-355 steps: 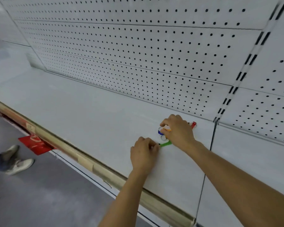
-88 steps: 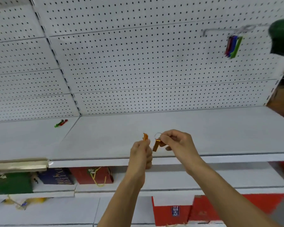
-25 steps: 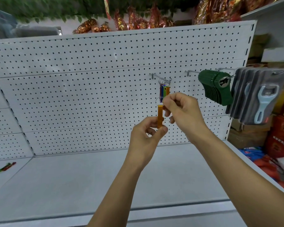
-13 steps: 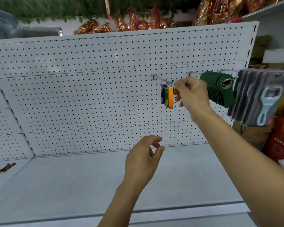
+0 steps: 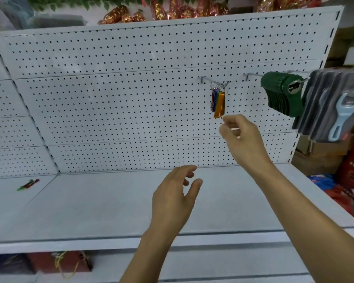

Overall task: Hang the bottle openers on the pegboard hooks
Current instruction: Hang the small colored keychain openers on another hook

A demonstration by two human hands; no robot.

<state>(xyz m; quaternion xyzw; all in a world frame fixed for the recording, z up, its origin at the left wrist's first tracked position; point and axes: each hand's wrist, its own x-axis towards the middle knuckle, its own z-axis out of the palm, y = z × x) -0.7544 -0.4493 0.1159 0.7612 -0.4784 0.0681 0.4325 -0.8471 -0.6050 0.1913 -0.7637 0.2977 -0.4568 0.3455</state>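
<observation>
Orange bottle opener (image 5: 219, 107) hung at the front of the bunch on the pegboard hook (image 5: 213, 80), ring over the wire. Our right hand (image 5: 241, 137) sat just below it, fingers loosely curled, holding nothing; left hand (image 5: 174, 199) was lower, relaxed and empty. We'd call that one done. Two more openers (image 5: 28, 184) lay on the shelf (image 5: 110, 205) far left, unhung. No readable labels anywhere.
</observation>
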